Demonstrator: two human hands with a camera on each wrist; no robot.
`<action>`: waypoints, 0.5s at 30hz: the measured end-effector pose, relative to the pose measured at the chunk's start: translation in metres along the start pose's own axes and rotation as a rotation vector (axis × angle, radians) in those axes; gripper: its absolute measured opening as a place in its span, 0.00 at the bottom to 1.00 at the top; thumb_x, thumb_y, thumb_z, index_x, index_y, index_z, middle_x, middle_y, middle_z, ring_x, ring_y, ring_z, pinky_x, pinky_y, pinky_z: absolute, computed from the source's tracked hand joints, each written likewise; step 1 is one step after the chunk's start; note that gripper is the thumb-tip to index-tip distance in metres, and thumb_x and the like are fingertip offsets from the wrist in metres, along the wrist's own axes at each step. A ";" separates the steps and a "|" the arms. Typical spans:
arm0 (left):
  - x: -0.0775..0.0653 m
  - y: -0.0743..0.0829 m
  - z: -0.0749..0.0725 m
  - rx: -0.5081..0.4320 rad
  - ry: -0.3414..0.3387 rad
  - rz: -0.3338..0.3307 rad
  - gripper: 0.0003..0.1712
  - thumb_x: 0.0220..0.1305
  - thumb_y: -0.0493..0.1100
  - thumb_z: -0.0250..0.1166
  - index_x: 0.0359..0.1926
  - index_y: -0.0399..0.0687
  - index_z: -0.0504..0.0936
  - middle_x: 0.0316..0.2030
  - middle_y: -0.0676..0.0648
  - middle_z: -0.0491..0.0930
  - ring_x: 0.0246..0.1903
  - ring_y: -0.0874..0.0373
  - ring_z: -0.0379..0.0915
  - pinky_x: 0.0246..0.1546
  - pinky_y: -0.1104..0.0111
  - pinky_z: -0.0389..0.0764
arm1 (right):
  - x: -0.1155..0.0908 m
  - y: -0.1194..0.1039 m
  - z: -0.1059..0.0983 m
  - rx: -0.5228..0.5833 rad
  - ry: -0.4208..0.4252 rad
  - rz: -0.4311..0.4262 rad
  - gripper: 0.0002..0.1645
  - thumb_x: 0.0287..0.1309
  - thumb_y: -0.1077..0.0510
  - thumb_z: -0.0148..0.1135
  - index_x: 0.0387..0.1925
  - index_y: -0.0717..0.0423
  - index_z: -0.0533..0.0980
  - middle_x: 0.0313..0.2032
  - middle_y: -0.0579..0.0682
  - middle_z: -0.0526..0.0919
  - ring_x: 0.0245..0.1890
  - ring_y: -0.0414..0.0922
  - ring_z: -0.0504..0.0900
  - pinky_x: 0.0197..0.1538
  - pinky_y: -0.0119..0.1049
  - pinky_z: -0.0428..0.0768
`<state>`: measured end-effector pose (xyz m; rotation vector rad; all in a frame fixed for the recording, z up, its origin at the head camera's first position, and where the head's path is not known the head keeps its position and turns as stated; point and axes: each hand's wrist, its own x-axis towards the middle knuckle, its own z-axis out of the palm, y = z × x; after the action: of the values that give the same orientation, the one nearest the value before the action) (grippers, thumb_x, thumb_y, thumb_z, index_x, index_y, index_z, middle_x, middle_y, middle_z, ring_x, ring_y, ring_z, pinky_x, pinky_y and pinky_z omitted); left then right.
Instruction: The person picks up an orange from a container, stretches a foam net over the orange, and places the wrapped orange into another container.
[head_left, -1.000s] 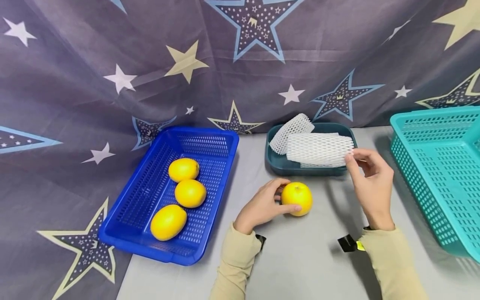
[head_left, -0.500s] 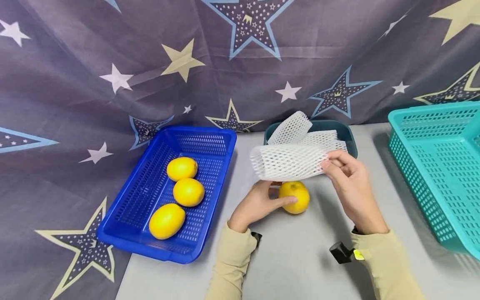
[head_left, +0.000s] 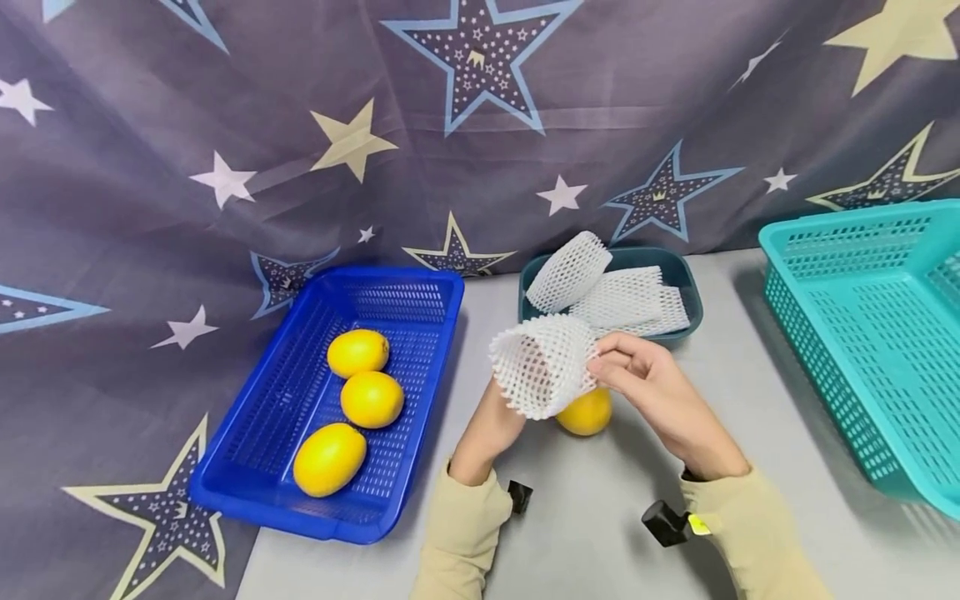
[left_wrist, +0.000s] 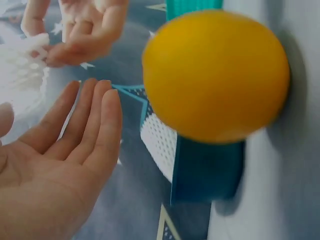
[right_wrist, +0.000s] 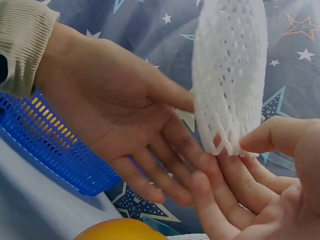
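My right hand [head_left: 660, 396] pinches one end of a white foam fruit net [head_left: 555, 362], whose wide round mouth faces left. In the right wrist view the net [right_wrist: 230, 75] hangs upright from the thumb and fingers. My left hand [head_left: 495, 425] is partly hidden behind the net in the head view. Its fingers are extended with the palm turned up in the left wrist view [left_wrist: 65, 160], apart from the orange. Below the net sits an orange [head_left: 587, 414] on the table, its upper part covered by the net; in the left wrist view the orange [left_wrist: 215, 75] looms close.
A dark teal tray [head_left: 671, 262] with several foam nets [head_left: 570, 271] stands behind the hands. On the left, a blue basket [head_left: 258, 425] contains three yellow-orange fruits [head_left: 372, 400]. A turquoise basket [head_left: 862, 325] is at the right, and a starry cloth [head_left: 420, 183] hangs behind.
My right hand has lifted a foam net out of the tray and brought it left and nearer, over the orange. My left hand has let go of the orange and moved to the net's mouth.
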<state>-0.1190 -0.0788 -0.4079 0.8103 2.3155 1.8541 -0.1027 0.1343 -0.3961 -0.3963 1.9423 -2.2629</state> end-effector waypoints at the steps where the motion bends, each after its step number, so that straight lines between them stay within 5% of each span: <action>1: 0.001 0.001 0.000 -0.047 0.008 -0.020 0.21 0.74 0.31 0.47 0.63 0.22 0.64 0.50 0.28 0.73 0.48 0.61 0.68 0.53 0.69 0.74 | 0.001 0.000 0.001 -0.007 -0.004 0.010 0.05 0.69 0.64 0.56 0.43 0.61 0.75 0.38 0.51 0.87 0.40 0.41 0.83 0.49 0.32 0.81; 7: 0.009 0.010 0.005 -0.372 0.065 -0.142 0.30 0.81 0.50 0.40 0.61 0.26 0.71 0.54 0.34 0.76 0.52 0.60 0.74 0.58 0.66 0.75 | 0.002 0.004 0.003 -0.036 0.014 0.058 0.17 0.68 0.62 0.59 0.56 0.63 0.75 0.50 0.48 0.85 0.51 0.39 0.80 0.54 0.31 0.79; 12: 0.012 0.013 0.008 -0.561 0.186 -0.183 0.13 0.77 0.45 0.52 0.42 0.39 0.76 0.40 0.48 0.76 0.40 0.61 0.73 0.46 0.71 0.78 | 0.001 0.008 0.002 -0.020 0.018 0.061 0.22 0.66 0.64 0.59 0.60 0.63 0.73 0.50 0.46 0.83 0.51 0.38 0.78 0.53 0.30 0.79; 15: 0.014 0.012 0.008 -0.673 0.241 -0.184 0.10 0.75 0.44 0.56 0.39 0.43 0.75 0.38 0.50 0.75 0.38 0.61 0.72 0.42 0.74 0.78 | 0.002 0.009 -0.002 0.068 -0.015 0.062 0.19 0.69 0.64 0.56 0.59 0.62 0.73 0.48 0.48 0.85 0.48 0.37 0.81 0.52 0.31 0.81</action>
<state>-0.1237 -0.0643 -0.3956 0.2868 1.5856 2.5005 -0.1061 0.1339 -0.4047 -0.3390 1.8383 -2.2737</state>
